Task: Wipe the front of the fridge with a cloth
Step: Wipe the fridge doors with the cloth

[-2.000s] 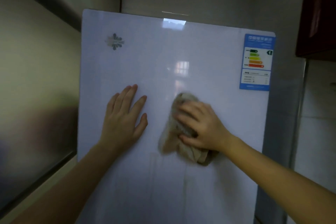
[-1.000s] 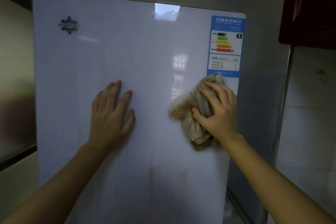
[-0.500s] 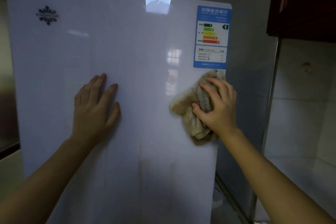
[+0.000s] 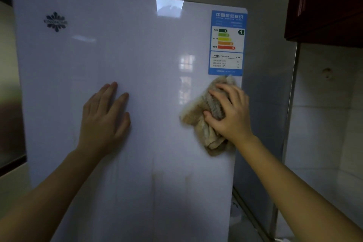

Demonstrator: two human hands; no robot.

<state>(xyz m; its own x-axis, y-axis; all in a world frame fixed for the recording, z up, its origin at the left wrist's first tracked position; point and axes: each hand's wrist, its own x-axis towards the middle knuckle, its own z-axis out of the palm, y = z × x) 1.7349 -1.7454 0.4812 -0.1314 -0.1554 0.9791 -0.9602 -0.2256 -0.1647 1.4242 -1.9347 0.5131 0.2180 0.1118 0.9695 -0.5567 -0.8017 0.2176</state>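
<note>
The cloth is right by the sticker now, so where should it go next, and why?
Probably straight down. The right hand presses the cloth near the fridge door's right edge, just under the energy label, and faint brownish streaks show lower on the door.

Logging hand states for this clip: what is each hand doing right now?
Left hand: open, flat on the fridge door, holding nothing.
Right hand: pressing the beige cloth against the door, thumb hooked around it.

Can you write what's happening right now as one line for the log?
step: wiping | right hand: presses cloth under energy label | left hand: flat on fridge door
</note>
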